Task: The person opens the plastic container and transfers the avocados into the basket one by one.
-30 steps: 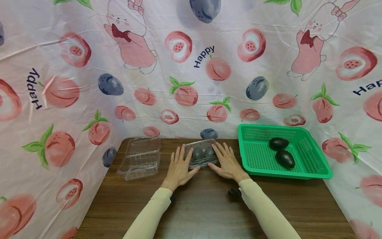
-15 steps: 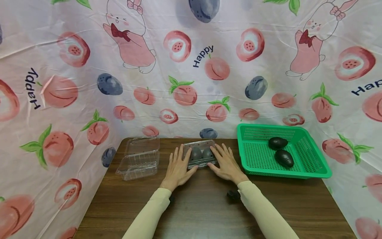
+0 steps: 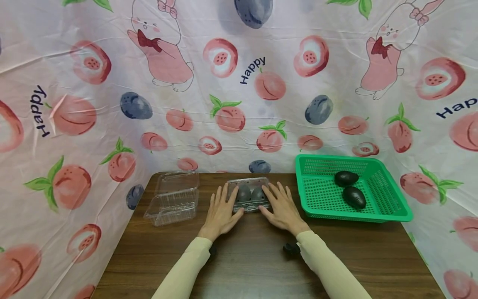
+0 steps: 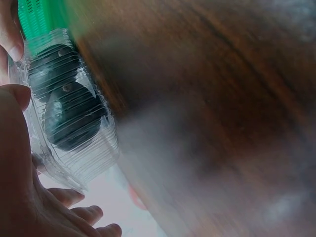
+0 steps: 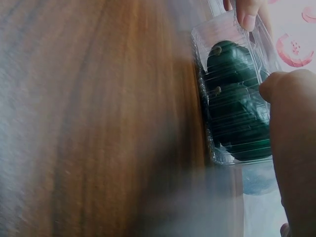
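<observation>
A closed clear plastic clamshell box (image 3: 248, 181) lies on the table between both hands. Inside it sit two dark avocados (image 3: 244, 193), side by side. My left hand (image 3: 220, 212) rests on the box's left end, its fingers extended and the thumb at the near edge. On the right end lies my right hand (image 3: 284, 211), fingers likewise straight, thumb at the near edge. The left wrist view shows the ribbed side of the box (image 4: 96, 165) with the left thumb (image 4: 17, 94) against its upper edge. In the right wrist view the avocados (image 5: 239, 116) show through the plastic.
An open, clear clamshell box (image 3: 175, 203) stands at the left with its lid raised. At the right is a green plastic basket (image 3: 358, 217) bearing two avocados (image 3: 353, 197). A patterned cloth (image 3: 224, 99) hangs behind the wooden table (image 3: 254, 265).
The closed box has turned slightly, so its edges lie straighter to the table. Both hands have shifted a little with it and stay on its ends.
</observation>
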The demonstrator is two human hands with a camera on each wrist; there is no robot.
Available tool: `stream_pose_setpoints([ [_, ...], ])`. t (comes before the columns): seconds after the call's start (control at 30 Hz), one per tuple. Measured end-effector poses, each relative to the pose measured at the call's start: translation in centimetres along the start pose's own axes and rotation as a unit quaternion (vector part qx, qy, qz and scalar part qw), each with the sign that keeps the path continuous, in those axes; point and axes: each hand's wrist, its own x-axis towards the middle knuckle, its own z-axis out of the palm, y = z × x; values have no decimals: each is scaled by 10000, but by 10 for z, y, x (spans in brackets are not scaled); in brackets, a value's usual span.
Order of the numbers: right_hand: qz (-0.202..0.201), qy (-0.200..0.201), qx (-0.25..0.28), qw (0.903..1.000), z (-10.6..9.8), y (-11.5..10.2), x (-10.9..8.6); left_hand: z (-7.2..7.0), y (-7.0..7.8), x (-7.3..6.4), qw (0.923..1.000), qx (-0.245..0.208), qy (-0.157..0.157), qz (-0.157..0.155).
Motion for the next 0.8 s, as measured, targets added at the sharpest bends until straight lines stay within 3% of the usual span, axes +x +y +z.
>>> stream_pose_setpoints([
  [0.57,97,423,204,9989,7,-18,-25,-2,2,-27,9998,-187,13,111],
  [0.8,25,546,3,9985,6,-24,-35,-2,2,-38,9998,-89,-87,173],
])
